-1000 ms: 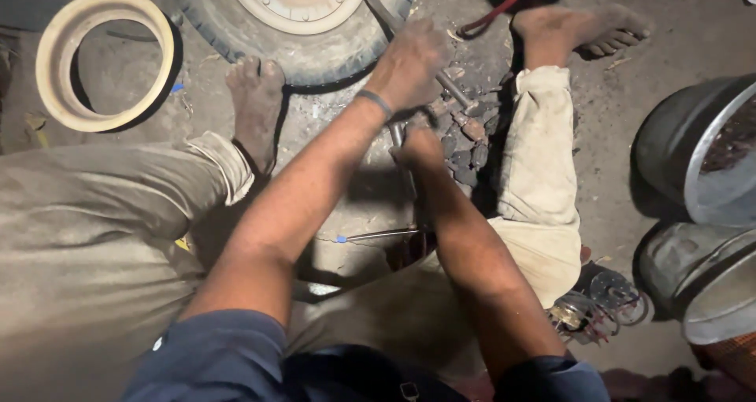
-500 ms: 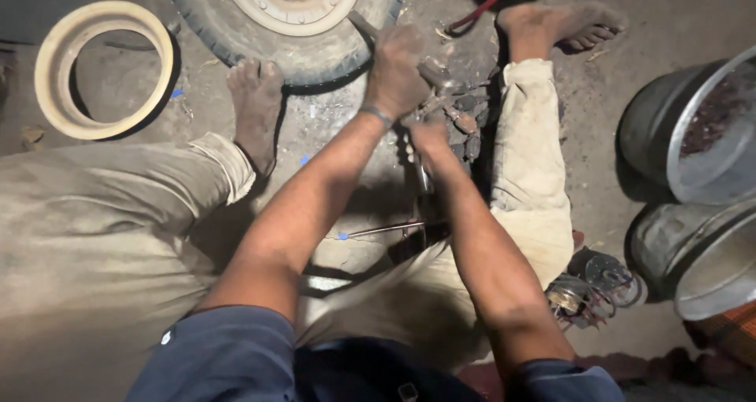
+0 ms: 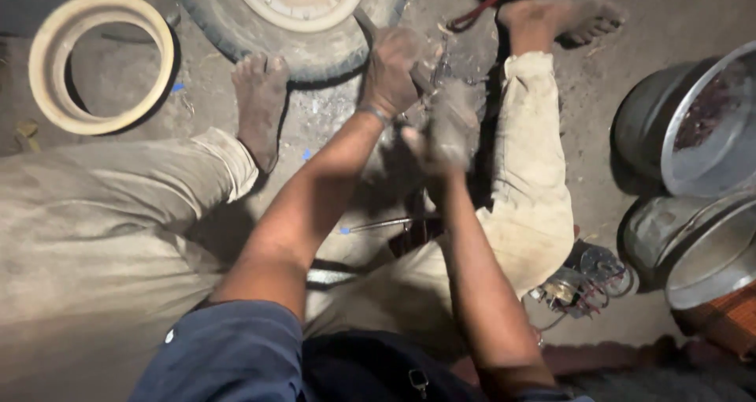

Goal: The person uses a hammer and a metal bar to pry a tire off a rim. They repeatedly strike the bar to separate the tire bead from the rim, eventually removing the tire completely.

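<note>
Wheel (image 3: 295, 12) lies flat at top of view, with a pale ring (image 3: 101, 62) well to its left and 2 metal tubs (image 3: 693, 126) at far right. Left hand (image 3: 394, 70) closed around a dark bar (image 3: 370, 25) just beside the wheel's tyre. Right hand (image 3: 449, 126) blurred, just below the left; grip cannot be told.

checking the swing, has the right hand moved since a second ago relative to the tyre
Yes. The right hand has come up nearer the black rubber tyre, and is blurred beside the left hand.
</note>
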